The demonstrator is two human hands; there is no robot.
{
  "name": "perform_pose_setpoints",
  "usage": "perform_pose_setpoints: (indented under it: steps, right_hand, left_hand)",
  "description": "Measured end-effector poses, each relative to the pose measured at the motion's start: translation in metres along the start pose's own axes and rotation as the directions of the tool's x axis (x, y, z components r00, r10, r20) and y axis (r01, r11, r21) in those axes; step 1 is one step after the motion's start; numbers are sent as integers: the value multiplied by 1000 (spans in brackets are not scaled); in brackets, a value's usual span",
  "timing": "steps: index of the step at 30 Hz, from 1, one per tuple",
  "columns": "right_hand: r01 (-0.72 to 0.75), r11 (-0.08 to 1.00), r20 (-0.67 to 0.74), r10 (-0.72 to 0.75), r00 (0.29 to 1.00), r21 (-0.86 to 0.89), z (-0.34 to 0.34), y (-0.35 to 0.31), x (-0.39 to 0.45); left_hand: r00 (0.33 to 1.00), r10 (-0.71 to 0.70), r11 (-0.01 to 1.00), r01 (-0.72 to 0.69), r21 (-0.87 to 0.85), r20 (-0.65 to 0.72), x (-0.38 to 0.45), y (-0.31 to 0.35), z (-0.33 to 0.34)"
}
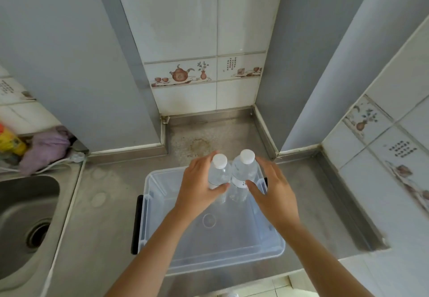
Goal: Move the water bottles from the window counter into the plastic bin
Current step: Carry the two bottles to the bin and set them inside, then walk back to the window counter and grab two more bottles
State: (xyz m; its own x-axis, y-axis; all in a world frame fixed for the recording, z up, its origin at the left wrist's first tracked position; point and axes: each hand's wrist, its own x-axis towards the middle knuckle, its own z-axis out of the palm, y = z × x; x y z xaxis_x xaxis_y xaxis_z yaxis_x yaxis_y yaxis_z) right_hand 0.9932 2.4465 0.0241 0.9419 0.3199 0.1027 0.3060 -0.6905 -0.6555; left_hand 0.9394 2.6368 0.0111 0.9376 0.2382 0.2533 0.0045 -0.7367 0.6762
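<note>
Bottles, two of them, stand upright and touching each other at the far end of the plastic bin (162, 238), long axes vertical, white caps toward my head. The left bottle (219, 173) is in my left hand (199, 187): thumb wrapped across its near face, fingers behind it. The right bottle (243, 171) is flanked by my right hand (271, 190); the thumb tip lies against its label, but the fingers spread on the far side are hidden, so I cannot tell whether that hand grips or merely touches it.

Relative to the bin, both bottles sit inside its far wall, lower portions visible through the clear plastic. Whether their bases rest on the bin floor or hang just above it is unclear from this angle; they are probably at or near contact.

Each hand is equally near its own bottle, one per side, with the forearms crossing the bin's near rim. My judgement: the coming move depends on the vertical axis. Releasing straight outward, left hand to the left and right hand to the right, should leave the pair upright and leaning on each other.

Beyond the bin's left side lies a steel sink (27, 215); the steel counter (104, 203) surrounds the bin.
</note>
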Motion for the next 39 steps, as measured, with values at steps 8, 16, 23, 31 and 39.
perform_pose_setpoints:
  steps: [8,16,23,31,39]
  right_hand:
    - [48,968,-189,-97,977,-246,-70,3,-55]
    - [-131,934,-372,-3,928,-333,-147,50,-169]
    - [-363,864,-529,138,837,-350,-207,100,-308]
    - [-654,701,-703,313,639,-283,-259,138,-465]
    - [-855,499,-831,411,376,-140,-308,178,-570]
  left_hand:
    - [963,204,925,-130,357,-178,-30,82,-3]
    - [892,451,839,-425,339,1,-90,176,49]
    - [756,619,723,-654,220,212,-174,281,110]
    - [553,786,562,-825,50,276,-280,383,179]
    - [396,867,454,-877,-154,301,-360,474,247]
